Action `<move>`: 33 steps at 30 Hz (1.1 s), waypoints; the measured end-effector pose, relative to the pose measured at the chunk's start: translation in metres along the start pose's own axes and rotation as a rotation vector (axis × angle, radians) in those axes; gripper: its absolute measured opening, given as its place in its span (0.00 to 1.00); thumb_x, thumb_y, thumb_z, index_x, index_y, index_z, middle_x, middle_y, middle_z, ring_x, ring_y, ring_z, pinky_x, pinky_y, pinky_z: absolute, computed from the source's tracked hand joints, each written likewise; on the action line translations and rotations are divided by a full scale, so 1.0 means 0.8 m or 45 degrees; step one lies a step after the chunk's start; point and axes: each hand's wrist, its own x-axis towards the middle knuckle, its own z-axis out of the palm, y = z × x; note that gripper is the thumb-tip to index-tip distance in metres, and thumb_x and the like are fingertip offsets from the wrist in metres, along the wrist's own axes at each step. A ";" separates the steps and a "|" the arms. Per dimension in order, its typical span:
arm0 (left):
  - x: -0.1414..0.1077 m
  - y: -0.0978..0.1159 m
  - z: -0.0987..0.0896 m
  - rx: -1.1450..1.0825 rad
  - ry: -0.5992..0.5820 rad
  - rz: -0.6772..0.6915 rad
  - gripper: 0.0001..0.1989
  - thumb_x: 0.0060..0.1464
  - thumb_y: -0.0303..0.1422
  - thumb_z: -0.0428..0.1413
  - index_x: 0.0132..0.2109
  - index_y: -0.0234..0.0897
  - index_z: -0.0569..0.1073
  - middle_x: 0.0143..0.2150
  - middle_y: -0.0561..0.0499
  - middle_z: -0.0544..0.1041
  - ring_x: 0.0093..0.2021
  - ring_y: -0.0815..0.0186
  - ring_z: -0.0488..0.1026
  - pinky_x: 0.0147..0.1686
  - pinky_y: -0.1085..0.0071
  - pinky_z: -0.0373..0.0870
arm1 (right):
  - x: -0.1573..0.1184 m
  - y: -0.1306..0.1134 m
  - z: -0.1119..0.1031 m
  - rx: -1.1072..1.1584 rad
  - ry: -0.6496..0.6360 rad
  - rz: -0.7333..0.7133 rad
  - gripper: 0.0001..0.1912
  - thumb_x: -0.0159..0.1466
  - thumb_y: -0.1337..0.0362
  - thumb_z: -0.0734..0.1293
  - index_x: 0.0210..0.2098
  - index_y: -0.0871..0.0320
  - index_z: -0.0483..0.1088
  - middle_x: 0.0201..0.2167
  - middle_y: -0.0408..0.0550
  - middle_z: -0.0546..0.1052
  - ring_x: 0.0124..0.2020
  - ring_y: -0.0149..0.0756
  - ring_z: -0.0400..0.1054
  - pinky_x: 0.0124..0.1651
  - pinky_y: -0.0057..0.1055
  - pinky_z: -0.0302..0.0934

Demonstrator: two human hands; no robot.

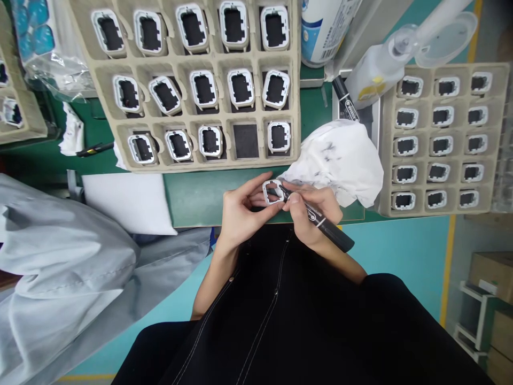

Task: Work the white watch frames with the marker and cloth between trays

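Between thumb and fingers, my left hand (247,209) holds a small white square frame (273,192) at the table's front edge. My right hand (311,209) grips a black marker (328,231), its tip touching or very close to the frame's right side. A large pulp tray (192,167) lies just beyond my hands, with similar white frames in its compartments; one compartment (246,141) in the front row has no frame. A crumpled white cloth (340,158) with dark smudges lies beside my right hand.
A second tray of frames (444,209) sits at the right. Behind the cloth are a clear bottle (371,75), another marker (345,99) and a white-and-blue container (324,32). A white foam sheet (128,200) and a person's grey sleeve (60,267) are at the left.
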 end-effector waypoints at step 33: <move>0.003 0.010 0.008 0.023 0.036 -0.049 0.32 0.49 0.49 0.88 0.55 0.39 0.94 0.44 0.44 0.95 0.41 0.51 0.95 0.44 0.61 0.97 | 0.000 0.001 0.003 0.015 0.062 -0.086 0.06 0.83 0.57 0.73 0.51 0.44 0.71 0.29 0.34 0.83 0.35 0.46 0.91 0.48 0.54 0.94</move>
